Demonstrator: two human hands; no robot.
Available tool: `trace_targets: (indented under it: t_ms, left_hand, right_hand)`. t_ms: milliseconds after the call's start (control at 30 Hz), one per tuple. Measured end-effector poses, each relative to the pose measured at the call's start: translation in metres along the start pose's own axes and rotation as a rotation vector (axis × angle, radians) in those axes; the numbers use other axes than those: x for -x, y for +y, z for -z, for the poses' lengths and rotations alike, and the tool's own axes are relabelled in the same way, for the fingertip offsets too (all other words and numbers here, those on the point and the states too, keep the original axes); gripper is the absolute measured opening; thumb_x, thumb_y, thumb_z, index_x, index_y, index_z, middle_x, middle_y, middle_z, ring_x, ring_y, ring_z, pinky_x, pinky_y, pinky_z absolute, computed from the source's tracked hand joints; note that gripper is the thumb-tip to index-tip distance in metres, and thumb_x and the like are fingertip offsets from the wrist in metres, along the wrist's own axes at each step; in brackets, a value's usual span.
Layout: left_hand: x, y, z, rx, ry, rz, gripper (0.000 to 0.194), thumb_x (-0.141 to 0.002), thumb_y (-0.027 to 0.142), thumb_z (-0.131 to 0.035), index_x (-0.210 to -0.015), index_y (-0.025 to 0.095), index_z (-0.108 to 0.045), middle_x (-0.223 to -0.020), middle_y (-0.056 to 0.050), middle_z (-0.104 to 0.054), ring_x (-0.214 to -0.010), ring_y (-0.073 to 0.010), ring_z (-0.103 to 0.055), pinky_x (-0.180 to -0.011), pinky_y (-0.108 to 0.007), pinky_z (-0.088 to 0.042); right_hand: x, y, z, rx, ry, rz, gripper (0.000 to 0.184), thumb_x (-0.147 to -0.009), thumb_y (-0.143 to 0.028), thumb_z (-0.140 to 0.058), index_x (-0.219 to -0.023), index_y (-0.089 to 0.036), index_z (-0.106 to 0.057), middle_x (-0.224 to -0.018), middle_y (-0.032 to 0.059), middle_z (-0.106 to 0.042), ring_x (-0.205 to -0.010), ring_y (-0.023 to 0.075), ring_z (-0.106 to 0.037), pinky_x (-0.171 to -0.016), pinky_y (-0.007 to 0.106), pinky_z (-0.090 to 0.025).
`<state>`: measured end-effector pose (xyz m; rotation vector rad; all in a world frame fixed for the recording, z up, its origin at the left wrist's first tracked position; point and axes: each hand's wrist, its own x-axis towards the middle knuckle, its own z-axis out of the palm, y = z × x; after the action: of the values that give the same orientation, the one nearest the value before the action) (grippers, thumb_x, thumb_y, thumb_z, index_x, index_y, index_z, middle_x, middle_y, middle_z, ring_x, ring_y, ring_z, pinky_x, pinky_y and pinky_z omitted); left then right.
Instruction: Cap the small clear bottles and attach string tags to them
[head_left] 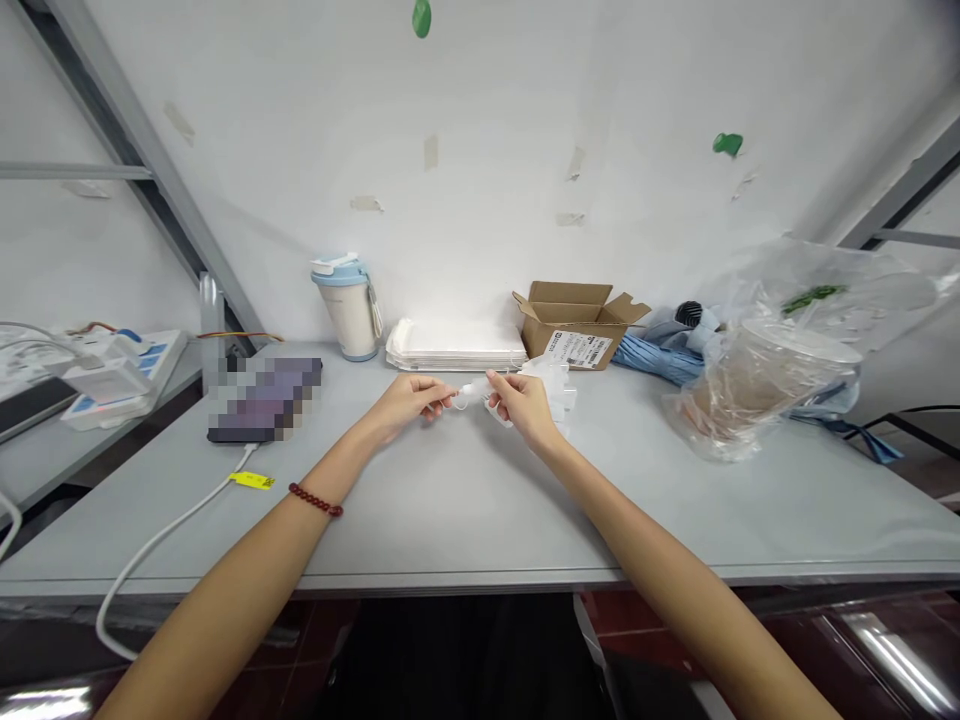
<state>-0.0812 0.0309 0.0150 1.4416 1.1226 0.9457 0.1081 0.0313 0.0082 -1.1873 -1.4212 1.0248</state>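
Over the middle of the grey table, a small white piece with a thin white loop (472, 391) spans the gap between my two hands. My left hand (412, 402), with a dark red beaded bracelet on its wrist, pinches the left end. The fingers of my right hand (523, 403) are closed on the other end. What kind of thing it is stays too small to tell. Whitish, see-through pieces (556, 388) lie just behind and beside my right hand, which partly hides them.
Behind my hands are a stack of white flat packets (457, 346) and an open cardboard box (576, 325). A lidded cup (346, 310) and a phone on a cable (266, 400) are to the left. At right are a bagged tub (765, 385) and a folded blue umbrella (660, 355).
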Motion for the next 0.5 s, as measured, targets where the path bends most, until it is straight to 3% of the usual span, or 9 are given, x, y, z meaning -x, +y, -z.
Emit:
trace_targets:
  t_ms: [133,233,333,400,500]
  left_hand:
    - [-0.002,0.001,0.009,-0.051,0.022,-0.01,0.031,-0.062,0.043,-0.072,-0.069,0.013,-0.067,-0.066,-0.003,-0.061,-0.053,-0.01,-0.049,-0.052,-0.025,-0.039]
    - [-0.005,0.001,0.031,-0.059,0.224,-0.044,0.031,-0.06,0.043,-0.073,-0.067,0.014,-0.066,-0.065,-0.002,-0.061,-0.056,-0.0107,-0.051,-0.053,-0.023,-0.04]
    - [-0.005,0.0,0.057,-0.077,0.38,-0.061,0.028,-0.061,0.041,-0.072,-0.064,0.014,-0.064,-0.065,-0.002,-0.06,-0.059,-0.011,-0.052,-0.053,-0.022,-0.04]
    - [-0.004,-0.001,0.068,-0.108,0.385,-0.021,0.027,-0.061,0.041,-0.072,-0.063,0.015,-0.064,-0.064,-0.002,-0.06,-0.058,-0.011,-0.052,-0.053,-0.022,-0.04]
    - [-0.002,-0.005,0.07,-0.185,0.248,0.081,0.026,-0.059,0.038,-0.073,-0.063,0.014,-0.066,-0.06,-0.002,-0.059,-0.054,-0.0109,-0.05,-0.049,-0.022,-0.038]
  right_hand:
    - [0.0,-0.002,0.0,0.059,-0.051,0.01,0.039,-0.078,-0.05,-0.054,-0.064,-0.015,-0.056,-0.056,0.0008,-0.058,-0.04,0.0069,-0.041,-0.042,0.021,-0.033]
    - [-0.001,-0.003,0.003,0.259,-0.066,0.067,0.02,-0.078,-0.034,-0.059,-0.082,-0.014,-0.059,-0.067,0.0016,-0.063,-0.049,0.0094,-0.049,-0.049,0.022,-0.038]
    - [-0.003,-0.003,0.008,0.528,-0.038,0.171,0.013,-0.079,-0.02,-0.058,-0.09,-0.015,-0.059,-0.082,0.0039,-0.066,-0.064,0.0119,-0.056,-0.059,0.023,-0.04]
    - [-0.004,-0.003,0.01,0.666,-0.051,0.211,0.01,-0.08,-0.017,-0.056,-0.089,-0.015,-0.06,-0.088,0.005,-0.067,-0.07,0.013,-0.057,-0.064,0.024,-0.04]
    - [-0.004,-0.005,0.012,0.804,-0.088,0.213,0.009,-0.082,-0.016,-0.055,-0.089,-0.016,-0.061,-0.091,0.0059,-0.067,-0.077,0.0145,-0.058,-0.066,0.024,-0.038]
